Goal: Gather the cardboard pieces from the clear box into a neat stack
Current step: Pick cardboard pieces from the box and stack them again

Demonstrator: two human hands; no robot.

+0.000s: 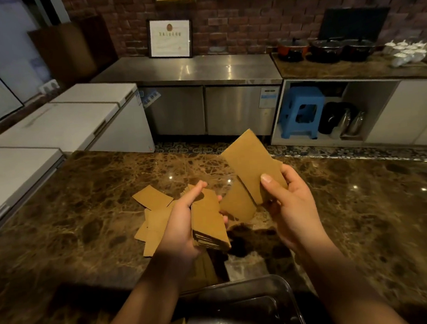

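Head view: your left hand (184, 223) grips a cardboard stack (209, 224), your right hand (288, 201) pinches more cardboard pieces (251, 163), loose ones (155, 213) lie on the worktop (83, 225), clear box (283, 292) nearest you.

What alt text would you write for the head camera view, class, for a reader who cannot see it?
Over a brown marble counter, the left hand grips a stack of cardboard pieces while the right hand holds several more pieces upright. Loose pieces lie on the counter beyond; a clear box sits nearest the camera.
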